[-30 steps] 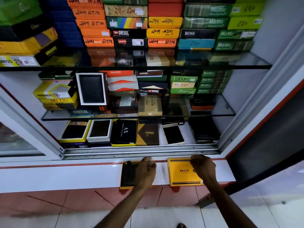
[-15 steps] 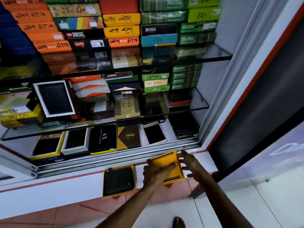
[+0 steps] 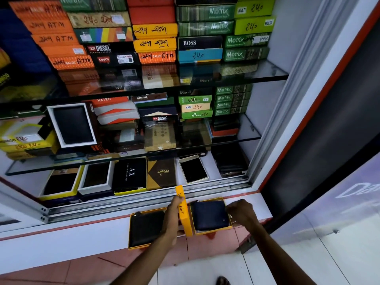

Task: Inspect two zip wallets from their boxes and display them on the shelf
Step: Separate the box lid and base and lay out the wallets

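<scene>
L hand (image 3: 173, 214) held yellow box lid (image 3: 183, 210) on edge, fingers pinching it, betw two open yellow boxes on white ledge (image 3: 82, 237). R hand (image 3: 241, 210) at R box (image 3: 212, 232) edge, fingers curled; grip can't tell. Black zip wallet (image 3: 209, 214) lay in R box, another (image 3: 147, 228) in L box (image 3: 131, 246). Behind: glass shelves (image 3: 267, 76) w/ stacked wallet boxes.
</scene>
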The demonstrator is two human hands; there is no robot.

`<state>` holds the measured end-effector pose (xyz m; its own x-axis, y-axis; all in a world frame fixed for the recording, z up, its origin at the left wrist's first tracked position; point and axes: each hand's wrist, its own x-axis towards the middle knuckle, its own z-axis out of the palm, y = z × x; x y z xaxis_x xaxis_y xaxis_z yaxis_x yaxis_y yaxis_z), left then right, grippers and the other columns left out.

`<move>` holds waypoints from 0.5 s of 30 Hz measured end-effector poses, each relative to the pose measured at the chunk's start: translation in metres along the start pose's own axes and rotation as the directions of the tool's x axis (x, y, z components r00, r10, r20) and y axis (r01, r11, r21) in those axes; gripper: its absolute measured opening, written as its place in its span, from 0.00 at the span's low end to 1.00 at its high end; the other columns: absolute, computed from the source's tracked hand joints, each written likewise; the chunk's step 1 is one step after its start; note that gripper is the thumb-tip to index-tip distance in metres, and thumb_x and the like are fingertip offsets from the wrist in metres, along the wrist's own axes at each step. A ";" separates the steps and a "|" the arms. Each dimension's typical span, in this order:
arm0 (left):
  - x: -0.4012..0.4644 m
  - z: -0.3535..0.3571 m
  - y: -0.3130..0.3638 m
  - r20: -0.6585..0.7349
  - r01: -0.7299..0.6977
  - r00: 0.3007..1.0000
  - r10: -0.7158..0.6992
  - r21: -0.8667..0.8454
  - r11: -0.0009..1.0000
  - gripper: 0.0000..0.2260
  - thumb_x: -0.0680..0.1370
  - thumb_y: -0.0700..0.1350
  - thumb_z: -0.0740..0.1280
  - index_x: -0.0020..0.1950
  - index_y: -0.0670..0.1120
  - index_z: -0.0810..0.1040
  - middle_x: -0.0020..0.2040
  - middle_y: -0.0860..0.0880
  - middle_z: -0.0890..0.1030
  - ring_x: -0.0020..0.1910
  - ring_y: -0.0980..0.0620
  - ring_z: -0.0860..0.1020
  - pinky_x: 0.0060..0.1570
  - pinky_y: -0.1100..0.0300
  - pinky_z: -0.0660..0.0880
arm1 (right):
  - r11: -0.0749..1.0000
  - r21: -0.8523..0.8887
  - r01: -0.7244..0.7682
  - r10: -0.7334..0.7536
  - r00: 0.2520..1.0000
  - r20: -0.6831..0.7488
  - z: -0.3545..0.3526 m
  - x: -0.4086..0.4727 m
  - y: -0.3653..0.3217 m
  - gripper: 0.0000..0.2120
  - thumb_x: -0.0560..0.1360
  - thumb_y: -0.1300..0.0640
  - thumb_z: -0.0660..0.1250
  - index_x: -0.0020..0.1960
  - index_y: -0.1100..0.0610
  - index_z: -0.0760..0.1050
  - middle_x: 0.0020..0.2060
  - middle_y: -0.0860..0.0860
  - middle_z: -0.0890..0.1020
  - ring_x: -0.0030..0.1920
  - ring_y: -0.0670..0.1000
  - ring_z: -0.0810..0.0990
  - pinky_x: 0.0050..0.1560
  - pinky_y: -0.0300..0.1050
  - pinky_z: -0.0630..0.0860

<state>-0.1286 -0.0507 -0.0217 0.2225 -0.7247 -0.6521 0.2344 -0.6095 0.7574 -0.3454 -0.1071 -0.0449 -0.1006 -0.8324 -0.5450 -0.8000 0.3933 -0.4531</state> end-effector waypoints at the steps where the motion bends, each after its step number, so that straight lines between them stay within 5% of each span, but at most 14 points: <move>1: 0.002 -0.005 -0.003 -0.010 0.016 1.000 -0.017 -0.040 0.999 0.12 0.76 0.57 0.62 0.42 0.51 0.78 0.40 0.45 0.84 0.46 0.42 0.80 0.52 0.45 0.77 | 1.000 0.014 0.009 -0.008 1.000 -0.020 0.001 0.003 0.002 0.19 0.74 0.58 0.64 0.25 0.53 0.69 0.35 0.52 0.84 0.40 0.53 0.85 0.44 0.41 0.77; 5: 0.008 -0.013 -0.013 -0.060 -0.017 0.998 0.009 -0.120 0.993 0.11 0.74 0.55 0.63 0.49 0.49 0.78 0.51 0.40 0.81 0.51 0.41 0.79 0.48 0.47 0.77 | 0.997 -0.081 -0.010 0.000 0.992 -0.124 -0.001 -0.002 0.002 0.21 0.70 0.59 0.67 0.21 0.56 0.65 0.26 0.50 0.74 0.31 0.51 0.75 0.31 0.40 0.67; 9: 0.010 -0.016 -0.021 -0.205 -0.123 0.974 0.100 -0.105 0.987 0.10 0.76 0.50 0.66 0.53 0.46 0.79 0.56 0.40 0.81 0.58 0.39 0.78 0.60 0.39 0.74 | 0.996 -0.081 0.031 -0.045 0.982 -0.182 -0.011 -0.013 -0.002 0.23 0.70 0.59 0.68 0.19 0.57 0.65 0.21 0.47 0.72 0.27 0.47 0.73 0.29 0.38 0.65; 15: 0.019 0.006 -0.034 -0.284 -0.166 0.946 0.154 -0.020 0.986 0.09 0.79 0.35 0.62 0.57 0.39 0.78 0.57 0.40 0.81 0.58 0.41 0.78 0.57 0.53 0.72 | 0.993 0.070 0.091 -0.076 0.979 -0.188 -0.009 -0.027 -0.025 0.17 0.67 0.64 0.69 0.22 0.58 0.69 0.23 0.52 0.73 0.28 0.50 0.74 0.31 0.39 0.69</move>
<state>-0.1382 -0.0458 -0.0591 0.5154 -0.6882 -0.5106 0.2128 -0.4743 0.8542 -0.3287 -0.0984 -0.0126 -0.1485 -0.9185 -0.3665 -0.7627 0.3423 -0.5488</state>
